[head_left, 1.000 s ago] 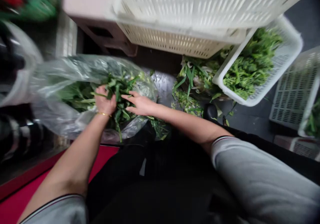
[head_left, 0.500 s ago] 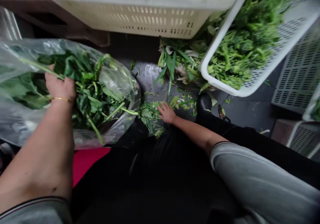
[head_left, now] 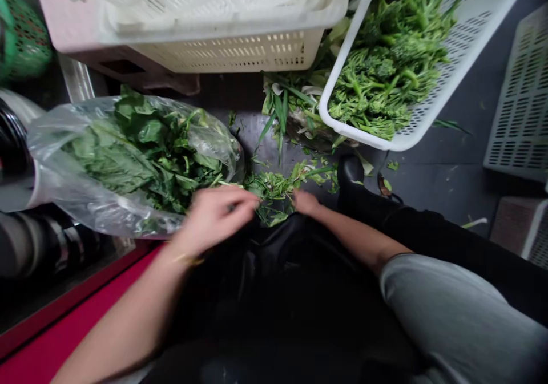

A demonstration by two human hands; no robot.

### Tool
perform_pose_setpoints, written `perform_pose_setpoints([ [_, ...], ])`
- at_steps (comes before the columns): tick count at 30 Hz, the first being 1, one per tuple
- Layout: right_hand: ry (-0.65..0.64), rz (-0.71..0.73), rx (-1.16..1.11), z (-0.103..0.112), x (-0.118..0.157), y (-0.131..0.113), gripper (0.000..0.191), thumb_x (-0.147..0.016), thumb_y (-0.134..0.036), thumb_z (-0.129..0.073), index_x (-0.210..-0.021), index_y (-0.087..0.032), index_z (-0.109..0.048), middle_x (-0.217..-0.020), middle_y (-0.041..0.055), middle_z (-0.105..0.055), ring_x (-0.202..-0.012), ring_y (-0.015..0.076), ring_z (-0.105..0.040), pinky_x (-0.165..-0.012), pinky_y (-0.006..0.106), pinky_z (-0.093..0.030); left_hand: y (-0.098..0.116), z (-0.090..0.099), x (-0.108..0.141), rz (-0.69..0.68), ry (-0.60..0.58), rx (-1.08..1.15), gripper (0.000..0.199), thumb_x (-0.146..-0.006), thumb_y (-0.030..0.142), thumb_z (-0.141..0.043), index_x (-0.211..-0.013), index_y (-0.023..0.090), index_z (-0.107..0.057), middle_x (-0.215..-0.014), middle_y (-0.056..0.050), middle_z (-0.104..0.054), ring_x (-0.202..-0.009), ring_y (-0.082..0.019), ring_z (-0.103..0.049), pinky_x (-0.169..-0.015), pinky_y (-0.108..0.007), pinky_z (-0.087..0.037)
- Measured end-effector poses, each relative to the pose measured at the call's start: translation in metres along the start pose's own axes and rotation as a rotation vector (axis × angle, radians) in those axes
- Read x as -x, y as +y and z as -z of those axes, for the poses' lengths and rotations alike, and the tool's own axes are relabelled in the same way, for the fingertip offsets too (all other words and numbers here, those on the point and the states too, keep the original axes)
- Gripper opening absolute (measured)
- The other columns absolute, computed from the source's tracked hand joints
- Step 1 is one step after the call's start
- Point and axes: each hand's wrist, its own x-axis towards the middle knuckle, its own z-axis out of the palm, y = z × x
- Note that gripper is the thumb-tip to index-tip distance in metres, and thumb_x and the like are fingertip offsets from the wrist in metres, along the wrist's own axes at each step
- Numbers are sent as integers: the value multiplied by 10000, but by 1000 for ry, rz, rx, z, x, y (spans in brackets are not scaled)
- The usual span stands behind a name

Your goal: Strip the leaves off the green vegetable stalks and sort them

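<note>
My left hand [head_left: 222, 215], blurred by motion, is beside the mouth-side edge of a clear plastic bag [head_left: 55, 144]. Its thumb and fingers point toward the chopped green scraps [head_left: 274, 184] on the floor, but whether they hold anything is unclear. Large leafy greens [head_left: 124, 161] fill the bag. At the right side of the scraps, my right hand [head_left: 305, 202] has its fingers curled in, and what they close on is hidden. Both hands are low, close to my black apron [head_left: 274, 281].
A white basket [head_left: 411, 141] holds broccolini [head_left: 377, 81] at upper right. Stacked cream baskets [head_left: 240, 53] stand ahead. Trimmings with long green leaves [head_left: 282, 107] lie between them. My black boot [head_left: 351, 170] is right of the scraps. Another basket [head_left: 518, 104] stands far right.
My left hand has left the greens in the bag and moved right to the floor scraps. My right hand's fingers, spread before, are now curled in. The view has shifted.
</note>
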Motion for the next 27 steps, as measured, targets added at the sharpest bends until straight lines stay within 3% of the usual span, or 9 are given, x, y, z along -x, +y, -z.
perform_pose_setpoints([
  [3,178,-137,92,53,-36,33,784,-848,-234,-558,-1493,-98,-132,-1277,312,-419,-1022,305,-586,-821,393,-412,-32,-64,-52,-14,-92,-279,517,-568,292,-792,-1030,120,-635,-1026,-147,-659,-1093,-379,-564,-959,-432,-436],
  [6,134,-150,165,68,-54,59,983,-746,-194,-691,-1503,-116,-67,-1266,334,-392,-1029,363,-563,-825,433,-397,-56,-91,-114,90,176,-388,718,-702,345,-709,-1294,48,-432,-1260,-284,-500,-1206,-404,-476,-989,-486,-383],
  [9,32,-83,215,35,-56,43,998,-746,-215,-689,-1508,-154,-46,-1273,298,-405,-963,341,-580,-805,435,-431,-76,-90,-161,11,309,-305,650,-859,391,-526,-1392,98,-296,-1414,-254,-361,-1319,-336,-359,-1046,-463,-323],
  [13,-91,73,202,-21,-67,-31,915,-825,-265,-592,-1503,-151,12,-1262,260,-434,-889,276,-605,-760,378,-472,-97,-94,-185,-94,330,-213,528,-890,326,-496,-1352,114,-354,-1434,-181,-374,-1346,-233,-318,-1095,-357,-261],
  [16,-117,119,117,-38,-89,-83,810,-876,-256,-496,-1497,-121,6,-1243,250,-457,-854,232,-624,-736,326,-482,-102,-110,-183,-24,256,-160,408,-885,218,-451,-1271,89,-421,-1248,-199,-539,-1181,-231,-510,-1016,-369,-368],
  [18,-119,176,29,-32,-97,-97,704,-900,-213,-413,-1489,-97,-47,-1246,245,-466,-870,217,-626,-768,316,-480,-97,-122,-176,-13,192,-101,321,-872,136,-387,-1179,113,-478,-1110,-155,-613,-1041,-208,-594,-932,-358,-442],
  [22,-54,274,3,18,-65,-90,590,-879,-196,-410,-1437,-112,-237,-1239,204,-489,-935,232,-614,-841,336,-473,-61,-132,-138,-109,124,40,266,-841,78,-390,-1071,143,-505,-1036,-128,-637,-981,-193,-611,-902,-343,-474],
  [25,12,333,114,80,-1,-103,634,-826,-127,-413,-1434,-127,-235,-1206,180,-508,-896,230,-624,-827,342,-487,-20,-97,-81,-228,67,165,258,-842,97,-424,-1086,149,-490,-1095,-132,-632,-998,-181,-610,-925,-313,-473],
  [27,54,458,150,115,41,-142,680,-806,-115,-411,-1448,-118,-188,-1203,176,-503,-860,226,-631,-809,344,-499,-1,-44,-37,-323,67,202,294,-854,123,-388,-1133,167,-470,-1144,-98,-624,-1030,-166,-603,-956,-315,-466],
])
